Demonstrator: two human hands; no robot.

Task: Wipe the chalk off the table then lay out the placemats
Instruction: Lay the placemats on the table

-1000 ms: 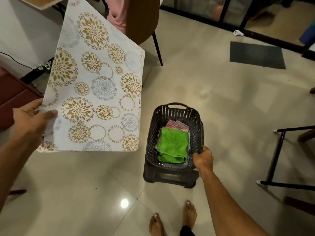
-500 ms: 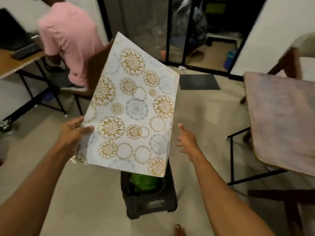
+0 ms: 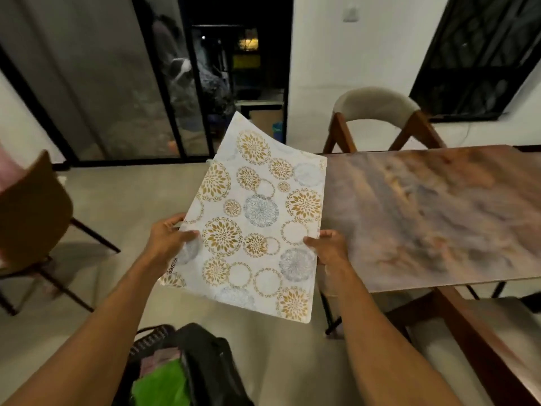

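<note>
Both hands now hold the placemat. Half a second ago only the left hand had it, while the right hand hung free beside the sheet with its fingers spread. Now the right hand pinches the right edge, thumb on the patterned face and fingers tucked behind. The left hand keeps its hold on the left edge in the same way, thumb laid flat over a grey medallion.

Both forearms reach forward and slightly inward, with the wrists about level. The placemat (white, with gold and grey floral circles) is held in the air, tilted up away from the person, and its far corner curls a little. Its right edge lies over the near left end of the table, but whether it touches the tabletop cannot be told.

The view has swung right since the earlier frame, so the table fills much more of the right side. The basket with the green cloth has dropped to the bottom edge. A padded chair stands behind the table, and a brown chair stands at the far left.
</note>
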